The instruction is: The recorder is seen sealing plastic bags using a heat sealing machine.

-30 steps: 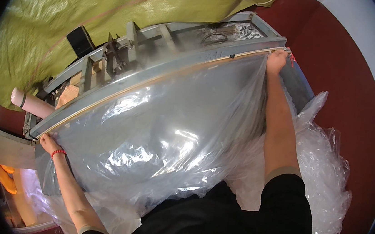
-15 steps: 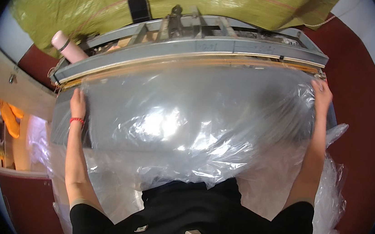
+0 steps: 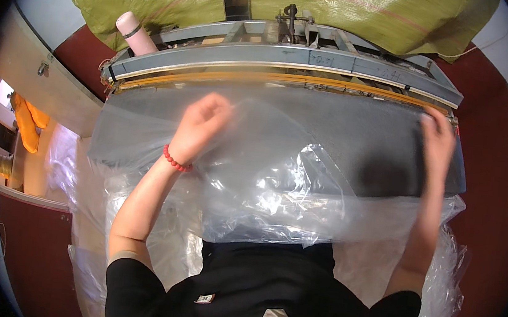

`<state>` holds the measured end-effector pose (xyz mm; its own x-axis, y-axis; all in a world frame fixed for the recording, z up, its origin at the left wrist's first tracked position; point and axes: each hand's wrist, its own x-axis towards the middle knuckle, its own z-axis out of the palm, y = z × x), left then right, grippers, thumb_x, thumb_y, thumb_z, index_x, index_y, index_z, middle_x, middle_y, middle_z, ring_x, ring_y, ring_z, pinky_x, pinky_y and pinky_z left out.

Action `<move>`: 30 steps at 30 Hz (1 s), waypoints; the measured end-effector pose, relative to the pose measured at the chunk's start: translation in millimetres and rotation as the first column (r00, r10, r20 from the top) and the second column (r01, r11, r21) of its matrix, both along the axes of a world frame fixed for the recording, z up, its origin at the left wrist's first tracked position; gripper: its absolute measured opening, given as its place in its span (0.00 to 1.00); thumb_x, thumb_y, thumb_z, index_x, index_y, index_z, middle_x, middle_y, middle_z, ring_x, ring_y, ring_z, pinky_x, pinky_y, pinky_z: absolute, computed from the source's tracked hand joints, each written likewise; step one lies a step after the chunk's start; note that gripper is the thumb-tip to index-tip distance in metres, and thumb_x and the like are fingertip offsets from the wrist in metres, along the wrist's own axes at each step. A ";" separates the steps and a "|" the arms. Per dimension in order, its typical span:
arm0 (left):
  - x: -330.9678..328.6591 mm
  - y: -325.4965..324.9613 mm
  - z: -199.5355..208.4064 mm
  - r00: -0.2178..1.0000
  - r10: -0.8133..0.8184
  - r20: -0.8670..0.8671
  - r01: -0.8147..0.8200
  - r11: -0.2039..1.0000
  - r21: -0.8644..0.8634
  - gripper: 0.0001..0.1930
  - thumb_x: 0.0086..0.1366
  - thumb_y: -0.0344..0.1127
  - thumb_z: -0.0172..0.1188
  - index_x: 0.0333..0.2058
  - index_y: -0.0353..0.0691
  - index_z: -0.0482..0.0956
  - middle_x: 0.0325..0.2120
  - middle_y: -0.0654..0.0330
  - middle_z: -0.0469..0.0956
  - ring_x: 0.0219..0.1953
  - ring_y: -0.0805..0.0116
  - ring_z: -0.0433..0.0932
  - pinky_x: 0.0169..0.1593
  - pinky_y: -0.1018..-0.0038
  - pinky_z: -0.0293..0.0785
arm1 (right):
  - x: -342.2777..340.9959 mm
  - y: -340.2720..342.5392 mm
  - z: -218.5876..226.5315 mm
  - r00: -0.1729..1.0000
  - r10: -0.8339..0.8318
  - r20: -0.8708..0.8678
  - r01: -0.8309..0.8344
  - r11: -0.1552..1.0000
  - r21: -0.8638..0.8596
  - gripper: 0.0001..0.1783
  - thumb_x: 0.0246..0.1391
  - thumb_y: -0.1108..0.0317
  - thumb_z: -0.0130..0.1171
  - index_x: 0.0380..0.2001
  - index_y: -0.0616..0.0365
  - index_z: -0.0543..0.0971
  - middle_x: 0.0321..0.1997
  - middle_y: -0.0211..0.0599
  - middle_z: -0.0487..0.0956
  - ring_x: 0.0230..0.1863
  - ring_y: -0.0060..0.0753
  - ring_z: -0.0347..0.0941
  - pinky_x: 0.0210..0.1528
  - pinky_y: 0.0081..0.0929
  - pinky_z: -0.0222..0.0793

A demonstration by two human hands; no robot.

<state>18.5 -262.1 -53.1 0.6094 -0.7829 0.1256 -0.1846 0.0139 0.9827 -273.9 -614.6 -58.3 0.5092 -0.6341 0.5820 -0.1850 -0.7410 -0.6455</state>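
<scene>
Sheets of clear plastic film [image 3: 262, 202] lie crumpled over the left and near side of a long dark grey slab-like surface [image 3: 362, 133]. My left hand [image 3: 205, 122], with a red bead bracelet [image 3: 176, 159] at the wrist, is above the surface left of centre. Its fingers are curled in on the film, which fans out from them to the right; motion blurs the fingertips. Over the surface's right end is my right hand [image 3: 439, 141], fingers extended and loosely apart, with nothing seen in it. A dark shadow falls beside it.
Behind the surface runs a grey metal frame [image 3: 265, 54] with orange strips [image 3: 256, 78] along its near side. A pink bottle [image 3: 136, 35] and a dark phone-like slab [image 3: 237, 4] rest at the back, by a yellow-green woven sheet [image 3: 344, 7]. More film hangs by my body.
My left hand has moved from the left end toward the middle, drawing film with it. The right part of the surface is now uncovered. My right hand has let go of the film.
</scene>
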 end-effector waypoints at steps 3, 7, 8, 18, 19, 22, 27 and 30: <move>-10.0 3.1 9.7 0.997 -0.041 0.065 0.042 0.999 -0.006 0.04 0.57 0.31 0.54 0.27 0.40 0.68 0.23 0.66 0.71 0.28 0.82 0.68 0.31 0.85 0.61 | 99.9 99.7 20.1 0.857 0.507 -0.091 -0.514 0.854 -0.084 0.22 0.36 0.73 0.60 0.41 0.57 0.72 0.42 0.34 0.72 0.45 0.29 0.67 0.47 0.23 0.61; -12.4 12.2 20.2 0.989 -0.066 0.131 0.069 0.997 -0.017 0.06 0.54 0.27 0.56 0.27 0.39 0.67 0.25 0.65 0.71 0.30 0.80 0.69 0.35 0.83 0.64 | 165.3 191.5 18.6 0.639 0.755 0.146 -0.769 0.631 0.102 0.14 0.38 0.71 0.62 0.32 0.61 0.75 0.29 0.36 0.75 0.32 0.29 0.71 0.36 0.22 0.65; -11.0 15.2 23.3 0.960 -0.070 0.272 0.068 0.998 0.017 0.06 0.53 0.26 0.56 0.26 0.39 0.66 0.25 0.65 0.70 0.30 0.80 0.68 0.37 0.83 0.64 | 172.0 200.1 16.1 0.621 0.759 0.196 -0.784 0.608 0.128 0.11 0.40 0.72 0.60 0.31 0.62 0.75 0.27 0.34 0.75 0.28 0.25 0.70 0.32 0.20 0.65; -22.3 12.4 24.2 0.545 0.173 0.820 -0.157 0.982 -0.103 0.10 0.45 0.24 0.60 0.23 0.37 0.67 0.21 0.64 0.67 0.21 0.73 0.67 0.24 0.83 0.64 | 179.7 228.2 -2.8 0.536 0.594 0.599 -0.695 -0.093 0.713 0.06 0.52 0.68 0.50 0.31 0.57 0.74 0.20 0.24 0.70 0.18 0.10 0.58 0.19 0.08 0.51; -25.0 8.6 20.9 0.398 0.193 0.897 -0.219 0.969 -0.111 0.10 0.44 0.24 0.61 0.23 0.37 0.67 0.21 0.62 0.68 0.22 0.69 0.68 0.24 0.80 0.64 | 181.1 228.0 -4.6 0.535 0.596 0.599 -0.695 -0.093 0.713 0.06 0.52 0.68 0.50 0.31 0.57 0.74 0.20 0.24 0.70 0.18 0.10 0.58 0.19 0.08 0.51; -31.8 0.4 7.4 0.325 0.244 0.913 -0.183 0.964 -0.193 0.08 0.45 0.24 0.59 0.25 0.37 0.69 0.26 0.57 0.70 0.29 0.62 0.69 0.32 0.73 0.67 | 185.7 212.4 -16.3 0.629 0.653 0.422 -0.644 0.133 0.754 0.06 0.52 0.68 0.50 0.31 0.56 0.74 0.21 0.22 0.69 0.19 0.10 0.58 0.19 0.09 0.51; -52.8 11.1 -27.5 0.811 -0.564 -0.156 0.578 0.814 0.064 0.13 0.60 0.34 0.49 0.42 0.36 0.68 0.33 0.63 0.72 0.34 0.77 0.70 0.41 0.77 0.65 | 168.4 135.0 -46.1 0.734 0.326 0.595 -0.679 0.376 0.631 0.05 0.52 0.64 0.48 0.30 0.52 0.70 0.27 0.25 0.71 0.27 0.13 0.64 0.24 0.11 0.56; -67.2 29.6 -40.3 0.740 -0.648 -0.179 0.666 0.743 0.067 0.09 0.57 0.30 0.52 0.38 0.36 0.70 0.35 0.63 0.71 0.34 0.78 0.69 0.41 0.77 0.66 | 135.2 72.6 -53.7 0.831 -0.090 0.548 -0.410 0.566 0.715 0.09 0.54 0.63 0.45 0.32 0.56 0.69 0.25 0.26 0.66 0.27 0.18 0.62 0.29 0.19 0.60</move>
<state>-48.8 -232.5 -93.3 -0.0591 -0.9975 -0.0382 -0.0397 -0.0359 0.9986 -138.6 -542.0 -111.9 0.4653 -0.8817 0.0782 0.3923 0.1262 -0.9111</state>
